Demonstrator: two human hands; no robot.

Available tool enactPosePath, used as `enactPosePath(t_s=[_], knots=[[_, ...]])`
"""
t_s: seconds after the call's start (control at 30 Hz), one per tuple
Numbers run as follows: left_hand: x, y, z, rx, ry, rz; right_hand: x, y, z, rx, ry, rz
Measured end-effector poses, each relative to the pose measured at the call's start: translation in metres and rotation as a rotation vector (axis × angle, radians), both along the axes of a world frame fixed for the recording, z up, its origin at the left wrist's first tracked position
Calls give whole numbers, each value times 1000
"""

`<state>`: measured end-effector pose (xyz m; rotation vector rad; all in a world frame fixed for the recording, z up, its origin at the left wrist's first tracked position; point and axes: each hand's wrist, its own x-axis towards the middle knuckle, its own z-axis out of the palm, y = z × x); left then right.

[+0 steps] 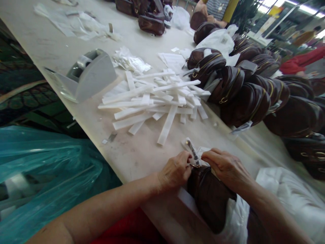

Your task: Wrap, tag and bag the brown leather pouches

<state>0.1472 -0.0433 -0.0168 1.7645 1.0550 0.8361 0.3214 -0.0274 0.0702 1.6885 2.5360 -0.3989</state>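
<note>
A dark brown leather bag [212, 198] lies at the table's near edge, partly covered by white wrapping [237, 217]. My left hand [177, 167] is closed in a pinch at the bag's end, beside a small gold-coloured metal fitting [195, 166]. Just beyond it, a dark strap end with metal [192, 149] sticks out, thin clear or white film around it. My right hand [225, 166] rests over the bag's top, its thumb and fingers pinched together at that film. What exactly lies between the fingertips is partly hidden.
White strips [167, 123] lie heaped mid-table, near a grey tape dispenser [95, 76]. Many brown bags [243, 103] crowd the right side. White padding [286, 189] sits right of my arm. A teal plastic bag [76, 159] hangs at left. A co-worker's hands [209, 17] hold a bag at the far side.
</note>
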Motion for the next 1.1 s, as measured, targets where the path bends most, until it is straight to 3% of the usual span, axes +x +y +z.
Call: enactPosePath(t_s=[0.37,0.53,0.73,0.87,0.97,1.1], knots=[[2,3,-9,53,-20,-17,-8,3,8,-128,-114,115],[-5,-2,-3,50,0,-8,-17,3,6,-198,-104,161],[-6,-8,16,-176,93,-10,-19,5,5,-202,-113,161],[1,-5,19,-231,104,-4,-17,3,4,-175,-94,148],[-4,-1,19,-277,14,20,-12,1,3,-143,-3,122],[-22,1,22,-477,-237,151,-11,-1,1,-93,149,97]])
